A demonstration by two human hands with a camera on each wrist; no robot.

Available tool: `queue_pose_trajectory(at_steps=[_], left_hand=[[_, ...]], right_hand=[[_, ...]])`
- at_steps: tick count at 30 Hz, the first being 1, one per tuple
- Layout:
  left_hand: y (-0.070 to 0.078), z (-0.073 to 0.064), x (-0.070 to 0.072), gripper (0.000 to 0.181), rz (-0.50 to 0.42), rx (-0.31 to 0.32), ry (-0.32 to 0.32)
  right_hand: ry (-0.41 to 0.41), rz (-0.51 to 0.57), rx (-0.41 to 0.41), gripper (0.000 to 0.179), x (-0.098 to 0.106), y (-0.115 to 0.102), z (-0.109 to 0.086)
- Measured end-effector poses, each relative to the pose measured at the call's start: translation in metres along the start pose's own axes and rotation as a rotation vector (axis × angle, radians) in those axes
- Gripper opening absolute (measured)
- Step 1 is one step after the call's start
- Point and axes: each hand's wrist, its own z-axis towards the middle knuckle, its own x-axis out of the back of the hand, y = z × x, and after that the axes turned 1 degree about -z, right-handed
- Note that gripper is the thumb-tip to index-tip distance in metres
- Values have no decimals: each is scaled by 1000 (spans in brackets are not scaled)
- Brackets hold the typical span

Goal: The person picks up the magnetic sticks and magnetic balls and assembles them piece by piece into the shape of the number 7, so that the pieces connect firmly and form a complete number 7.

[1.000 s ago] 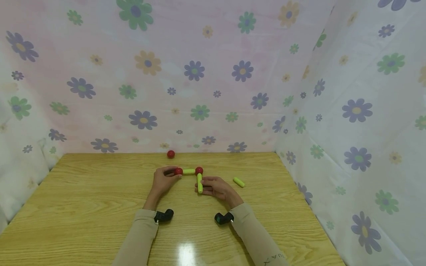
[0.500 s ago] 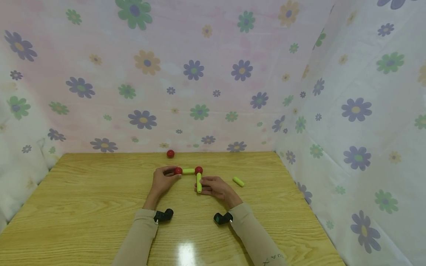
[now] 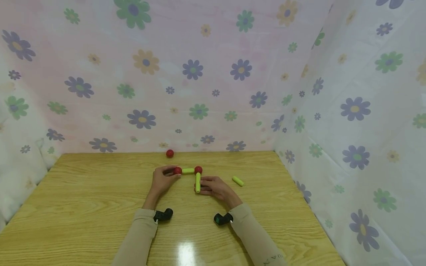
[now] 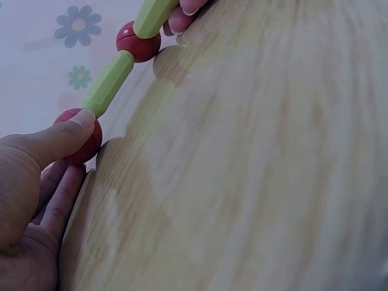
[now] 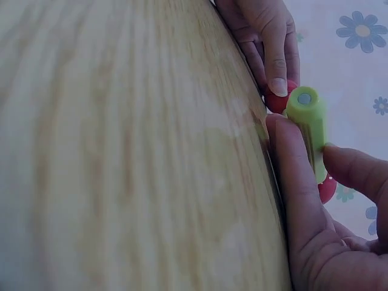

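Note:
My left hand (image 3: 163,180) pinches a red ball (image 4: 92,144) between thumb and fingers. A short yellow-green rod (image 3: 188,170) runs from that ball to a second red ball (image 3: 198,170) on its right. From the second ball another yellow-green rod (image 3: 198,183) points back toward me, so the joined pieces form a right-angled corner. The thumb and fingers of my right hand (image 3: 217,187) hold this second rod near its free end. In the right wrist view a round grey metal disc (image 5: 304,98) shows in that rod's end face.
A loose red ball (image 3: 170,153) sits at the back edge of the wooden table (image 3: 83,207). One more yellow-green rod (image 3: 237,181) lies to the right of my right hand. Flower-printed cloth (image 3: 199,92) rises behind the table and along its sides.
The rod in my right hand has swung slightly, its near end a little to the left. Both hands keep their holds, and the whole view has shifted slightly.

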Motion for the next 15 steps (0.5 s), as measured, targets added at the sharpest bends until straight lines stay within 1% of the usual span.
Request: queue_pose_trajectory(at_steps=[3,6,10,15], left_hand=[[1,0,0,42,0,6,-2],[2,0,1,42,1,4,-1],[3,0,1,43,0,-3,0],[3,-1,1,42,1,0,-1]], right_hand=[[-20,-3,1,46,1,2,-1],[-24,-1,-7,47,1,2,-2],[-15,-12,-19,45,1,1,-3],[8,-53,-24,41,0,3,-3]])
